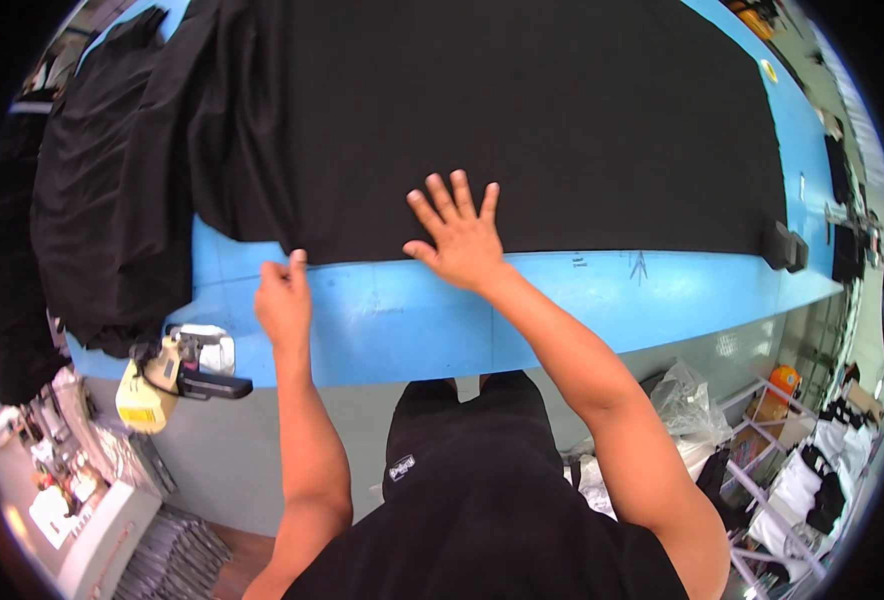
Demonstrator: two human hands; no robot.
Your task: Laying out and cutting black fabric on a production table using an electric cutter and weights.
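Observation:
A large black cloth point(522, 120) lies spread flat over a blue table point(582, 300). My right hand point(459, 235) rests flat on its near edge, fingers spread. My left hand point(283, 298) pinches the cloth's near left corner between thumb and fingers, just at the table's blue surface. More black fabric point(102, 200) is bunched at the left and hangs over the table's left end.
A yellow and black handheld tool point(167, 375) hangs at the table's left front corner. A small black object point(784, 246) sits on the cloth's right near corner. White racks with black and white garments point(812, 480) stand at the lower right. Clear bags point(682, 400) lie under the table.

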